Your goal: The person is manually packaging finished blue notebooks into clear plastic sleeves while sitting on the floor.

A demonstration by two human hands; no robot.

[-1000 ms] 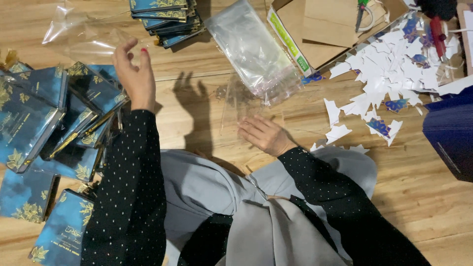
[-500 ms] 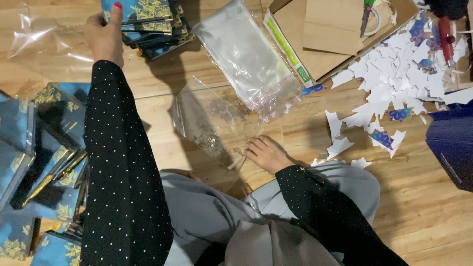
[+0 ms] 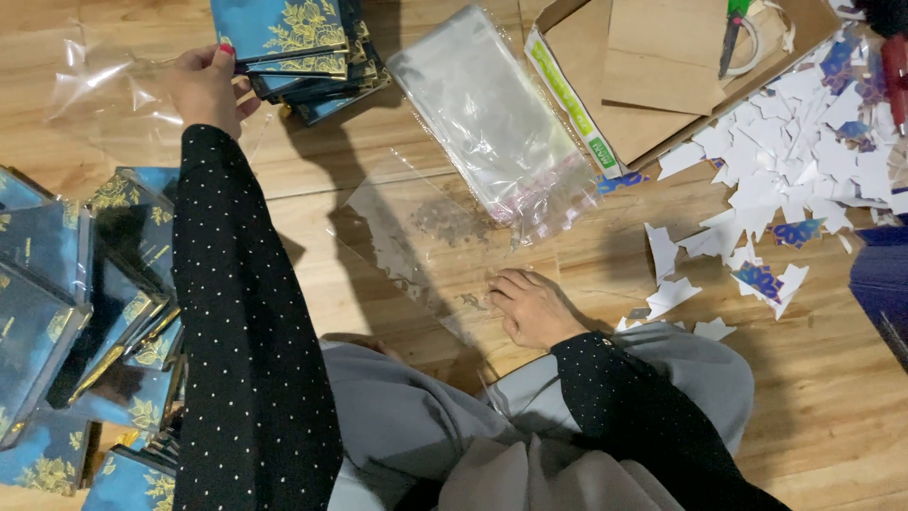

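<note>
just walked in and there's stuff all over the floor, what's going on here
A person sits on a wooden floor. The left hand grips the top blue card with gold flowers on a stack. The right hand presses flat on a clear plastic sleeve lying on the floor. A pack of clear sleeves lies beyond it, sleeved cards are piled at the left, and white paper scraps are heaped at the right by a cardboard box.
</note>
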